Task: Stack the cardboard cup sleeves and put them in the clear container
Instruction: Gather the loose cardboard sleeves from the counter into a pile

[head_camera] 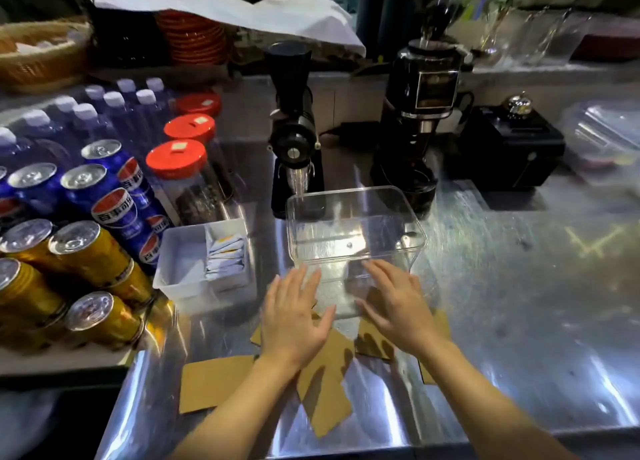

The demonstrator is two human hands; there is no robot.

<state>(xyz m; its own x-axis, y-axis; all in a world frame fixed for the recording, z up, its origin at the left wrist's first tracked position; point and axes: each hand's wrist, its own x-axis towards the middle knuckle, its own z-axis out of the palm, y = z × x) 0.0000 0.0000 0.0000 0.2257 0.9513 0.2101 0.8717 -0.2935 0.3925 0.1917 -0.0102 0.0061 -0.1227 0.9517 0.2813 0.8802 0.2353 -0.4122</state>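
Steel counter [502, 286] spreads under both forearms, which reach forward side by side from the near edge. Just beyond the fingertips stands the clear container [356, 231], upright, open at the top and with nothing in it, its near wall right at the fingers of both hands. Cardboard cup sleeves [325, 383] lie flat and scattered on the counter beneath the hands and wrists: one off to the left of the left forearm, a few overlapping between the two arms, and others under and to the right of the right hand. The left hand [294, 317] is palm down with its fingers spread and extended, hovering over the sleeves and gripping nothing. The right hand [398, 310] is likewise flat, open and empty, fingers pointing toward the container. To the left of the left hand sits a white tray [180, 272] of small packets, with drink cans [90, 252] farther left.
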